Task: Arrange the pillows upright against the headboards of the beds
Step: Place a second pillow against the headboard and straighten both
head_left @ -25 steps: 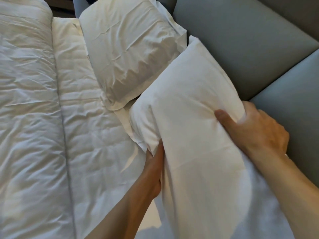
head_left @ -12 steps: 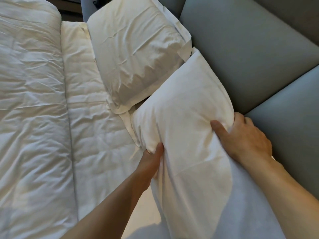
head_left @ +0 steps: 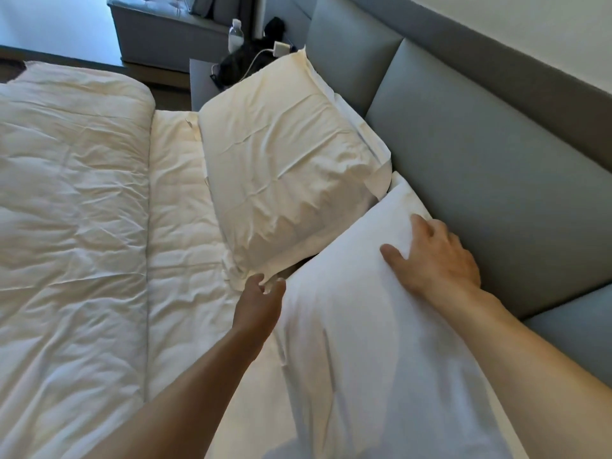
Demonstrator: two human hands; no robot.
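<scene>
Two white pillows lean against the grey padded headboard (head_left: 470, 167). The far pillow (head_left: 284, 173) is cream-toned and wrinkled, tilted back on the headboard. The near pillow (head_left: 357, 342) stands beside it, its top edge against the headboard. My right hand (head_left: 433, 260) lies flat on the near pillow's upper edge, fingers spread. My left hand (head_left: 260, 303) reaches between the two pillows, and its fingertips pinch the lower corner flap of the far pillow.
A folded white duvet (head_left: 66, 226) covers the left of the bed, with the bare mattress pad (head_left: 178, 226) beside it. Beyond the far pillow stands a nightstand (head_left: 202, 84) with a water bottle (head_left: 235, 36), a charger and dark items.
The near pillow has gone back against the headboard. My left hand let go of its side and moved up to the far pillow's corner. My right hand's grip loosened to a flat palm.
</scene>
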